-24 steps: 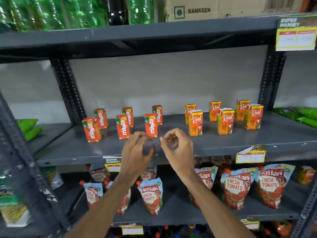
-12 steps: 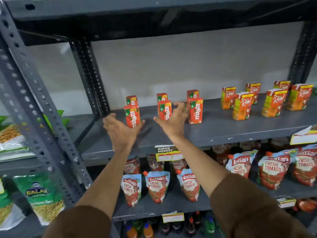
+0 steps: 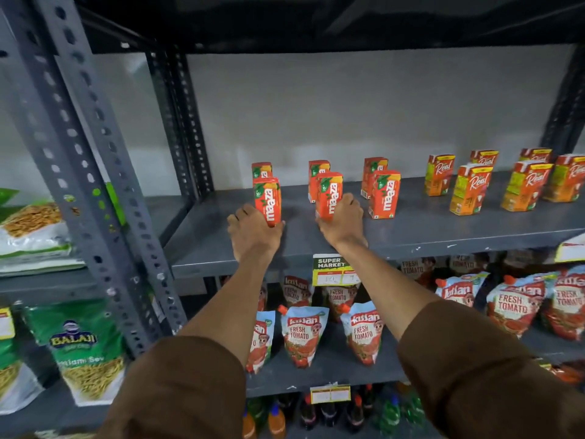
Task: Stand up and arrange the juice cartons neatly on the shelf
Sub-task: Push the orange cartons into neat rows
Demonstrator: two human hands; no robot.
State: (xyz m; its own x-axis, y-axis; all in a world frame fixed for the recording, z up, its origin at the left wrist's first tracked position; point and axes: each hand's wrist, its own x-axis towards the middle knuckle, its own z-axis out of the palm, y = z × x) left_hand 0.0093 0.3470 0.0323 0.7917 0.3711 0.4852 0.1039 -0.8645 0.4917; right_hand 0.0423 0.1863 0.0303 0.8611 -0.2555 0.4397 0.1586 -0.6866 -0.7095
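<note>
Grey metal shelf (image 3: pixel 411 229): six upright orange Maaza juice cartons (image 3: pixel 384 194) (two rows of three); six Real cartons (image 3: pixel 468 190) rightward. Left hand (image 3: pixel 253 231) grasping front-left Maaza carton (image 3: pixel 267 201); right hand (image 3: pixel 343 221) grasping front-middle Maaza carton (image 3: pixel 329 196).

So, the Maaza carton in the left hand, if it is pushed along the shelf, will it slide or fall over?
The front-left Maaza carton is tall and narrow, so a high push would probably tip it. The left hand grips low, which should let it slide on the smooth metal shelf. It looks stiff and likely light.
</note>
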